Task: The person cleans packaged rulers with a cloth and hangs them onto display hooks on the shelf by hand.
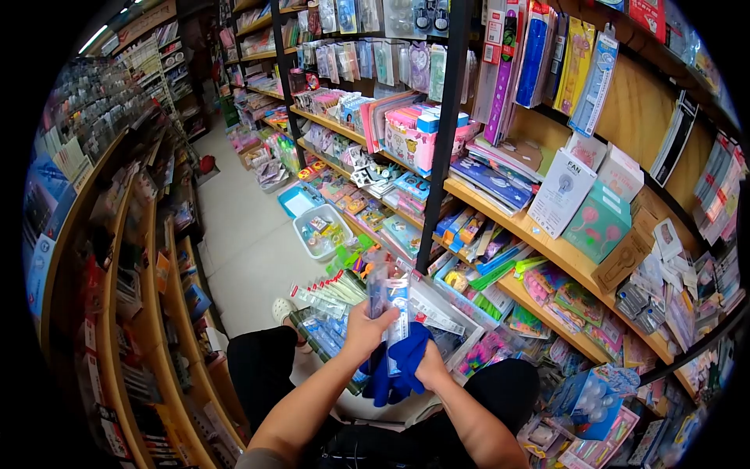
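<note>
My left hand (366, 332) is closed around a clear plastic package with a blue-and-white label (398, 295), held upright in front of me. A dark blue cloth (408, 353) is bunched in my right hand (429, 366), its folds against the lower part of the package, and its loose end hangs down between my knees. What lies under the cloth is hidden. Just beyond and below my hands, several similar blue-and-clear packages (326, 328) lie in a dark-edged bin, with red-tipped white packets (341, 285) behind them.
Shelves of stationery rise on the right, with a white fan box (561, 192) on one wooden shelf (547, 242). A white plastic basket (323, 232) stands on the aisle floor (238, 211) ahead. Low wooden racks (160, 313) run along my left.
</note>
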Demonstrator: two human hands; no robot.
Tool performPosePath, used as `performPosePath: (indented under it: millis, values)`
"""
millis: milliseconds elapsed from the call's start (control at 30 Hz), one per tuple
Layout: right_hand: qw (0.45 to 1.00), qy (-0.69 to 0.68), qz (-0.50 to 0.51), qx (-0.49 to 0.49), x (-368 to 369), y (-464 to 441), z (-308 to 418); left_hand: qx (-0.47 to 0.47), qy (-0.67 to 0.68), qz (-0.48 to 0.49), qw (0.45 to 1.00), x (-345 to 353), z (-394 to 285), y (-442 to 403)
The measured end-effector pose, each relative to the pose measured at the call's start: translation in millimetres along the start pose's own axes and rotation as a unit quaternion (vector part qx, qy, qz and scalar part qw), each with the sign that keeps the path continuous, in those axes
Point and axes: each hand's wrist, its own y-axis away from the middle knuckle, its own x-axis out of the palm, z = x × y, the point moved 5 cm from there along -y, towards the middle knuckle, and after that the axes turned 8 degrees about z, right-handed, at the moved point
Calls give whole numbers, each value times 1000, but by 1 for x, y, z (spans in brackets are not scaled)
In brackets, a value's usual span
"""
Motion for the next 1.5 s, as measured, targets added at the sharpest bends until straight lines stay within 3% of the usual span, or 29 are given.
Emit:
performPosePath:
  millis: [100, 267, 333, 367, 500, 600, 767, 1067, 1200, 1267, 1333, 1400, 1467, 1500]
  values:
    - [998, -26, 20, 46, 2, 7, 18, 23, 38, -38, 998, -9, -2, -4]
    - [997, 62, 40, 13, -2, 11, 10, 60, 76, -184, 978, -40, -13, -8]
    - [993, 101, 51, -10, -4, 18, 2, 76, 86, -201, 973, -56, -39, -13]
    - [999, 12, 47, 22, -4, 15, -3, 88, 69, -188, 976, -59, -43, -14]
    - [990, -110, 40, 84, -3, 7, -1, 104, 59, -171, 978, -48, -38, -5]
    - [999, -47, 14, -18, 12, 0, 24, 74, 65, -152, 983, -23, -29, 9]
    - [997, -77, 8, -4, 17, 6, 41, 73, 107, -115, 985, -29, -26, 11]
    - [969, 197, 28, -146, 15, -4, 33, 93, 143, -169, 971, -59, -20, 19]
    - [962, 196, 65, -178, 15, 3, 39, 40, 292, -231, 927, -92, -9, 18]
    - [960, 213, 106, -149, 18, -4, 38, 33, 411, -86, 907, -106, -12, 13]
    - [947, 259, 159, -107, 31, -14, 40, -3, 613, 44, 788, -104, -6, 13]
    - [915, 333, 221, -51, 52, -23, 42, 10, 684, 120, 719, -98, -5, 20]
    - [793, 557, 246, -12, 61, -46, 3, 21, 708, 167, 686, -95, -6, 25]
    - [753, 603, 262, 19, 71, -46, 7, 26, 712, 180, 678, -96, -5, 26]
